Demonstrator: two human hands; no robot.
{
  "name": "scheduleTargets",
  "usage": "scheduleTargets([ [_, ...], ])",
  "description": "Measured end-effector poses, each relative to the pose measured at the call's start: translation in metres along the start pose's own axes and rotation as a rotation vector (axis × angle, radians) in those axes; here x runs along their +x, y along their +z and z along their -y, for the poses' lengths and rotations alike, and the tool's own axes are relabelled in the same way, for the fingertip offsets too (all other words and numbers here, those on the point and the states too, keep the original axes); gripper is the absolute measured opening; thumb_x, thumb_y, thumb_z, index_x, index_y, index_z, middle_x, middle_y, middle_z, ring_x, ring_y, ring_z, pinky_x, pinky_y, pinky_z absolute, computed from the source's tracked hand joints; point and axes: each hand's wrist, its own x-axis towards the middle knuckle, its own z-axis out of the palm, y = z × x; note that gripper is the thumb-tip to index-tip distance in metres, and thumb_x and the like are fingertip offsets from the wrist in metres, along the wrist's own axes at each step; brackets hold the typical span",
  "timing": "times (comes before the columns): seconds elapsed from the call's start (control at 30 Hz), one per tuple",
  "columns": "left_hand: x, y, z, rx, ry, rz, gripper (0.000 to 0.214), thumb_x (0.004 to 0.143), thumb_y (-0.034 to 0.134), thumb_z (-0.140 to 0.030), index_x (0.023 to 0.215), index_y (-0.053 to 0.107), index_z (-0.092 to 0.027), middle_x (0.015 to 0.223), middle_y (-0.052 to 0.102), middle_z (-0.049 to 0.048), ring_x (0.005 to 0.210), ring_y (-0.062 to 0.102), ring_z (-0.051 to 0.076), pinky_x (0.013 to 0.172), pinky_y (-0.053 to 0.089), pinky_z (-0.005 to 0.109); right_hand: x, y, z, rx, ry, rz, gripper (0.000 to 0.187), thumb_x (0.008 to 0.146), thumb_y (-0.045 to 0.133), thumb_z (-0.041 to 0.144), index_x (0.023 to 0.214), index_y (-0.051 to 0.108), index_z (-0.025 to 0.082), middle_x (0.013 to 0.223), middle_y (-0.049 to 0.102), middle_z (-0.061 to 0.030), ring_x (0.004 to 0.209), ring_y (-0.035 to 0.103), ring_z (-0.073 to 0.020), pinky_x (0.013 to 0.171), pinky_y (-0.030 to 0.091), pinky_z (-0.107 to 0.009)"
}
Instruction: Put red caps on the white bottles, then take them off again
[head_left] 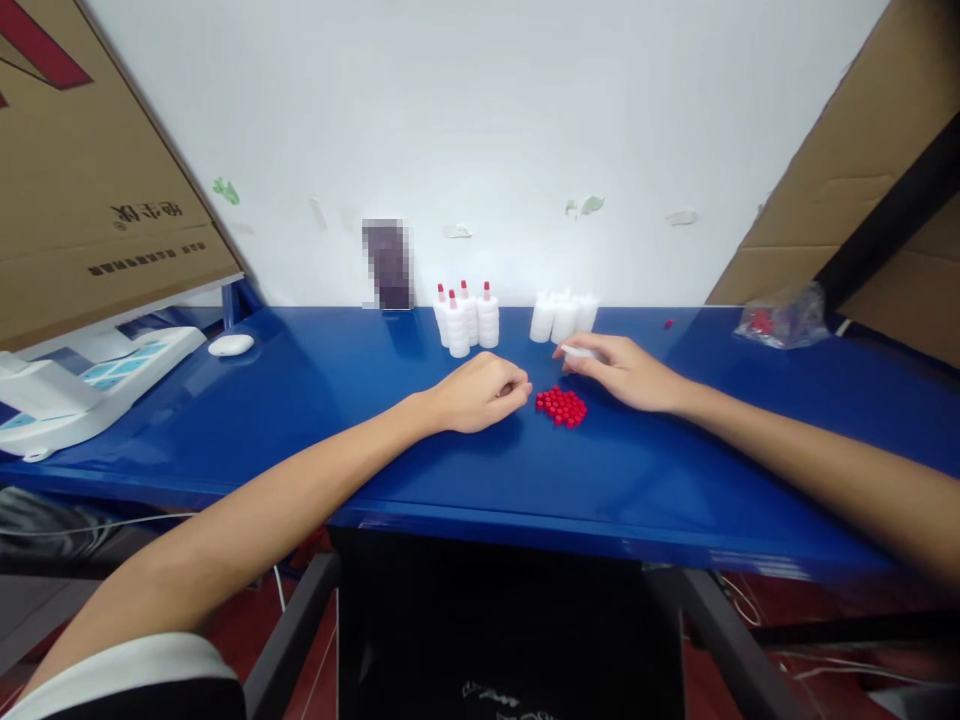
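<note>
My right hand [626, 372] has its thumb and fingers closed around a white bottle [581, 352], tilted nearly flat; most of it lies hidden in the palm. My left hand [484, 392] is curled with fingertips pinched together, just left of a pile of small red caps [561, 406] on the blue table. Whatever those fingertips may hold cannot be made out. Beyond the left hand stand several white ribbed bottles [459, 335] with red-capped tips. Several white bottles [564, 318] without red tips stand upright behind the right hand.
A dark pixelated object [388, 265] leans on the wall. At left are a white case [231, 345], a white device [112, 385] and a cardboard panel [112, 150]. A clear bag with red pieces [781, 320] lies at right, and a stray red piece [669, 323] near the wall.
</note>
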Motion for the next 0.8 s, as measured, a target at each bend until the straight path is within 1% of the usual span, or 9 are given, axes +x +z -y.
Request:
scheduleTargets([
  [0.07, -0.0011, -0.0015, -0.002, 0.018, 0.033, -0.011, 0.033, 0.103, 0.042, -0.03, 0.074, 0.052, -0.018, 0.061, 0.048, -0.003, 0.055, 0.043, 0.011, 0.06, 0.035, 0.029, -0.0001, -0.0004, 0.0003, -0.021, -0.01, 0.007, 0.031, 0.096, 0.055, 0.044, 0.109, 0.072, 0.022, 0.11, 0.078, -0.0083, 0.1, 0.073, -0.0284, 0.091, 0.054, -0.044],
  [0.1, -0.0017, -0.0019, -0.0026, 0.033, 0.056, -0.011, 0.029, 0.104, 0.042, -0.031, 0.083, 0.058, -0.017, 0.067, 0.055, -0.0015, 0.059, 0.048, 0.012, 0.062, 0.038, 0.028, -0.0002, -0.0006, 0.0004, -0.031, -0.018, 0.01, 0.031, 0.096, 0.055, 0.044, 0.11, 0.072, 0.022, 0.112, 0.078, -0.0083, 0.1, 0.073, -0.0285, 0.092, 0.054, -0.044],
  [0.17, -0.0027, -0.0022, -0.0034, 0.071, 0.114, -0.003, 0.024, 0.104, 0.045, -0.031, 0.104, 0.064, -0.016, 0.091, 0.067, 0.0049, 0.077, 0.06, 0.015, 0.073, 0.047, 0.029, -0.0001, -0.0007, 0.0006, -0.047, -0.03, 0.01, 0.031, 0.096, 0.055, 0.043, 0.111, 0.072, 0.022, 0.111, 0.078, -0.0081, 0.098, 0.073, -0.0286, 0.09, 0.054, -0.045],
  [0.2, -0.0031, -0.0021, -0.0036, 0.094, 0.148, 0.006, 0.025, 0.104, 0.047, -0.031, 0.113, 0.065, -0.016, 0.104, 0.069, 0.0083, 0.089, 0.064, 0.018, 0.081, 0.051, 0.031, 0.0, -0.0007, 0.0006, -0.054, -0.033, 0.009, 0.031, 0.096, 0.054, 0.043, 0.111, 0.072, 0.022, 0.11, 0.079, -0.008, 0.096, 0.073, -0.0286, 0.089, 0.055, -0.045],
  [0.27, -0.0036, -0.0015, -0.0042, 0.147, 0.22, 0.026, 0.029, 0.104, 0.049, -0.03, 0.124, 0.065, -0.017, 0.125, 0.067, 0.0121, 0.11, 0.064, 0.022, 0.095, 0.052, 0.036, 0.0002, -0.0006, 0.0009, -0.073, -0.039, 0.007, 0.032, 0.095, 0.054, 0.042, 0.11, 0.073, 0.022, 0.108, 0.079, -0.008, 0.094, 0.073, -0.0288, 0.087, 0.055, -0.045],
  [0.3, -0.0036, -0.0011, -0.0047, 0.174, 0.251, 0.034, 0.031, 0.104, 0.05, -0.031, 0.126, 0.066, -0.017, 0.13, 0.067, 0.0126, 0.116, 0.063, 0.024, 0.099, 0.052, 0.039, 0.0004, -0.0005, 0.0011, -0.084, -0.043, 0.006, 0.031, 0.095, 0.054, 0.042, 0.11, 0.073, 0.022, 0.107, 0.079, -0.0079, 0.094, 0.073, -0.0289, 0.087, 0.055, -0.045],
  [0.47, -0.0024, 0.0, -0.0045, 0.245, 0.327, 0.035, 0.033, 0.103, 0.054, -0.032, 0.125, 0.07, -0.015, 0.13, 0.071, 0.0128, 0.118, 0.065, 0.026, 0.102, 0.054, 0.042, 0.0009, -0.0003, 0.0018, -0.115, -0.056, 0.017, 0.03, 0.093, 0.054, 0.039, 0.107, 0.075, 0.022, 0.108, 0.079, -0.0075, 0.097, 0.073, -0.0288, 0.089, 0.054, -0.044],
  [0.63, -0.0022, -0.0007, 0.002, 0.213, 0.343, 0.004, 0.03, 0.101, 0.057, -0.028, 0.122, 0.074, -0.014, 0.124, 0.074, 0.015, 0.116, 0.068, 0.026, 0.102, 0.057, 0.044, 0.0003, 0.0001, 0.0008, -0.11, -0.062, -0.002, 0.029, 0.093, 0.056, 0.037, 0.109, 0.075, 0.023, 0.113, 0.079, -0.0073, 0.101, 0.073, -0.03, 0.092, 0.054, -0.046],
  [0.8, -0.0019, -0.0007, 0.0024, 0.182, 0.363, -0.028, 0.03, 0.1, 0.058, -0.026, 0.123, 0.074, -0.016, 0.124, 0.074, 0.0134, 0.115, 0.069, 0.025, 0.101, 0.058, 0.043, 0.0003, 0.0007, -0.0007, -0.112, -0.073, -0.011, 0.03, 0.093, 0.057, 0.037, 0.11, 0.075, 0.022, 0.113, 0.079, -0.0075, 0.102, 0.073, -0.0307, 0.093, 0.055, -0.047],
])
